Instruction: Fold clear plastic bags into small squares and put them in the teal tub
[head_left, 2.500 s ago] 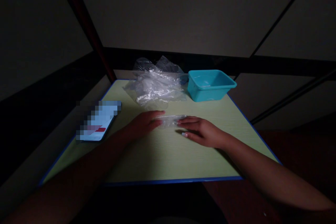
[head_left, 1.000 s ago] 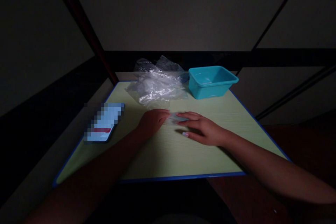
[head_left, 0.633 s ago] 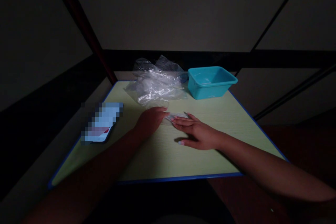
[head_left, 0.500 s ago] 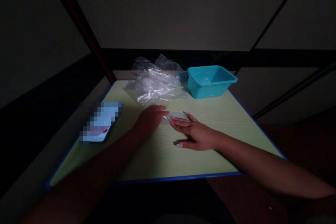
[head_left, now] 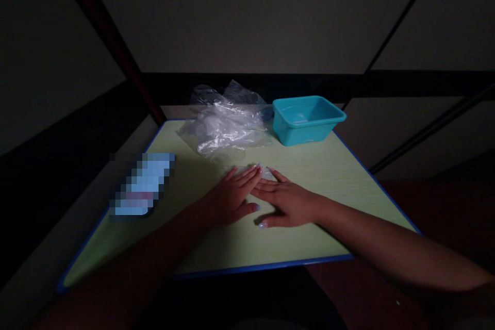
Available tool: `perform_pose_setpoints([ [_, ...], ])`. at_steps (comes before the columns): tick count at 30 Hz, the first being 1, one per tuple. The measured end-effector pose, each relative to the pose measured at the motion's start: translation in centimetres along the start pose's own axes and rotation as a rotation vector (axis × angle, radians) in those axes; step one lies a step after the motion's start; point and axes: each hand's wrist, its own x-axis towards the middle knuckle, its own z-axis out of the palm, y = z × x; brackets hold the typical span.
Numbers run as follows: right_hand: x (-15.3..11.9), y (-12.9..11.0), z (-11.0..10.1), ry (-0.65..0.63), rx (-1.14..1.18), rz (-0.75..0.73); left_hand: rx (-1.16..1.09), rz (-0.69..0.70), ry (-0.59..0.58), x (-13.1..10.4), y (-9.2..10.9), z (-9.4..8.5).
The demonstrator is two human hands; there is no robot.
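Note:
A small piece of clear plastic, seemingly a folded bag [head_left: 266, 172], lies flat on the table [head_left: 309, 170] and is mostly covered by my fingers. My left hand [head_left: 235, 196] rests on it with fingers stretched out and thumb apart. From the right, my right hand [head_left: 290, 201] lies flat with its fingers spread, pressing the same plastic. The fingertips of both hands meet over it, left over right. Neither hand grasps anything.
A loose heap of clear plastic bags [head_left: 228, 126] lies at the back of the table. To its right stands a turquoise plastic basin [head_left: 305, 131]. A phone with a lit, blurred screen [head_left: 145, 185] is at the left edge. Blue trim [head_left: 266, 266] borders the tabletop.
My left hand has come down and to the right, now flat on the plastic with its fingertips at the right hand's. My right hand has barely moved. The view has shifted slightly.

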Motion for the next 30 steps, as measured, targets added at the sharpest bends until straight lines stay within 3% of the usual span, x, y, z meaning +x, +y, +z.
perform_pose_setpoints([
  [4, -0.3, 0.0, -0.7, 0.074, -0.038, -0.006, 0.076, -0.081, 0.066, -0.2, -0.1, -0.1],
  [8, -0.8, 0.0, -1.6, 0.164, -0.130, 0.112, 0.169, -0.308, 0.163, -0.4, -0.3, -1.1],
  [11, -1.0, 0.0, -1.4, 0.071, -0.155, 0.189, 0.246, -0.415, 0.156, -0.4, 0.0, -1.3],
  [16, -0.9, 0.1, -0.6, -0.100, -0.133, 0.225, 0.325, -0.391, -0.071, -0.5, 1.0, -0.8],
  [22, -0.9, 0.1, -0.8, -0.099, -0.107, 0.221, 0.414, -0.573, 0.002, -0.8, 0.9, -0.5],
  [24, -0.9, 0.1, -0.8, -0.098, -0.102, 0.220, 0.397, -0.531, 0.036, -0.8, 0.8, -0.6],
  [28, -0.8, 0.2, -0.6, -0.096, -0.105, 0.218, 0.291, -0.183, 0.014, -0.5, 1.5, -0.6],
  [30, -0.7, 0.1, -0.4, -0.096, -0.117, 0.220, 0.246, -0.089, -0.008, -0.2, 2.3, -0.3],
])
